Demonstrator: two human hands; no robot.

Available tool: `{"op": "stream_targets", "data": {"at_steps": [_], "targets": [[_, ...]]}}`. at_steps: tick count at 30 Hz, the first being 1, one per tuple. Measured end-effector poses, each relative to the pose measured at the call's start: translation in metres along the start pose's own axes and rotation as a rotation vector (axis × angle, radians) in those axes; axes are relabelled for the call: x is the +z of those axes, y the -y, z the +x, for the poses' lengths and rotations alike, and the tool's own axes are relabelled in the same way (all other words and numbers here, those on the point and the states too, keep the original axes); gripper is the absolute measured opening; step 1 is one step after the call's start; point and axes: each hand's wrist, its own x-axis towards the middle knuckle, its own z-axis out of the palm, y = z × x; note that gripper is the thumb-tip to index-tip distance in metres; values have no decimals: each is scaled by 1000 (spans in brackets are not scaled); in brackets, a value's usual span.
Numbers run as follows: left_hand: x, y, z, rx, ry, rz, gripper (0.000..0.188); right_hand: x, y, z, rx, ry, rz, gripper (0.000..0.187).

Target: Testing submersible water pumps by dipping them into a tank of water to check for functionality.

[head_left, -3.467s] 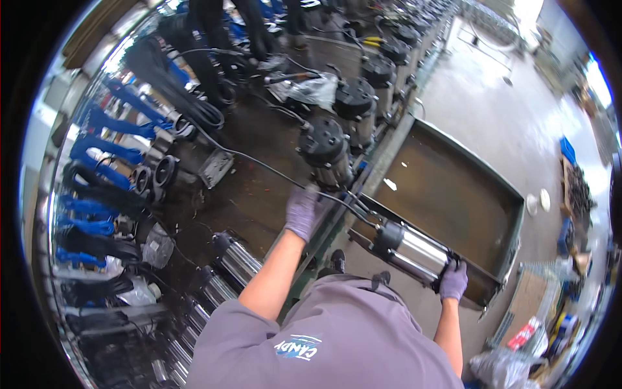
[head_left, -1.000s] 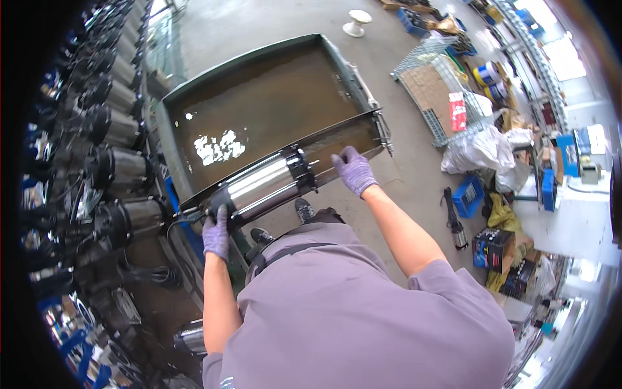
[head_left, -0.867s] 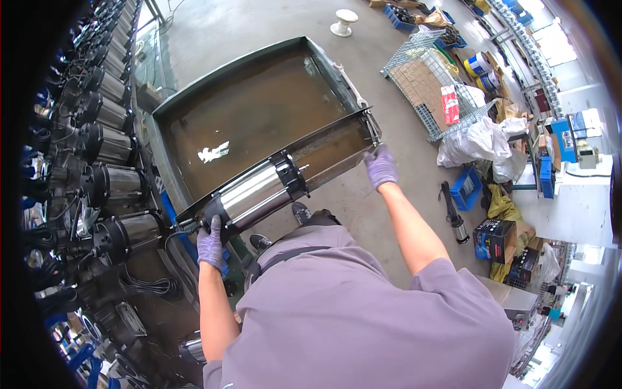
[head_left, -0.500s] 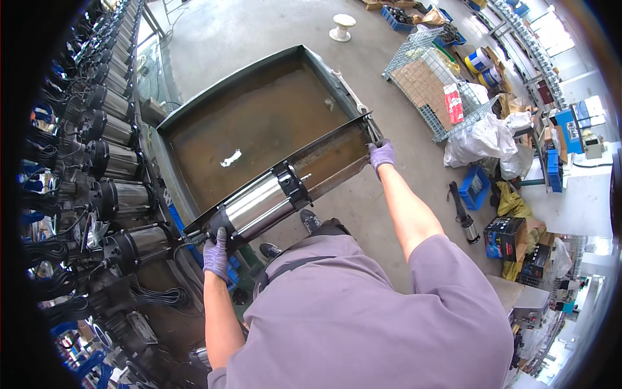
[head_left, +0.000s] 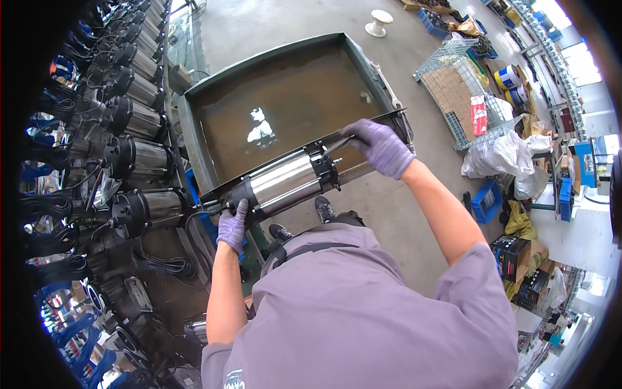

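Observation:
A cylindrical pump motor (head_left: pixel 285 180) with a shiny steel body and black end pieces lies in a narrow trough (head_left: pixel 363 170) along the near side of a water-filled tank (head_left: pixel 188 123). My left hand (head_left: pixel 232 228), in a purple glove, is closed round the motor's black left end, thumb on top. Just beyond the motor's right end, where a short shaft sticks out, is my right hand (head_left: pixel 383 148), gloved alike. Its fingers are closed round a thin grey piece, mostly hidden, that points towards the motor. A wrench (head_left: pixel 387 87) lies along the tank's right rim.
Rows of similar motors (head_left: pixel 139 118) with coiled black cables (head_left: pixel 165 262) stand on the left. To the right are a wire cage (head_left: pixel 453 97), white sacks (head_left: pixel 499 152), a blue bin (head_left: pixel 487 202) and boxes (head_left: pixel 512 253). A white spool (head_left: pixel 379 23) stands on the floor beyond the tank.
My right hand has come from the trough's right end leftwards to the motor's shaft end, its fingers now round a thin piece. My left hand keeps its place on the motor. The whole view has shifted.

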Motion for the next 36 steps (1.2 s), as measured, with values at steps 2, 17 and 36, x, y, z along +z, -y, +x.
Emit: {"op": "stream_targets", "data": {"at_steps": [2, 17, 36], "targets": [[-1, 9, 5, -5, -13, 38, 78, 14, 6, 12, -250, 193, -245, 27], [3, 5, -1, 76, -62, -29, 71, 40, 61, 40, -396, 639, -733, 26], [0, 1, -5, 49, -79, 101, 82, 57, 74, 62, 28, 706, -1000, 22]]}}
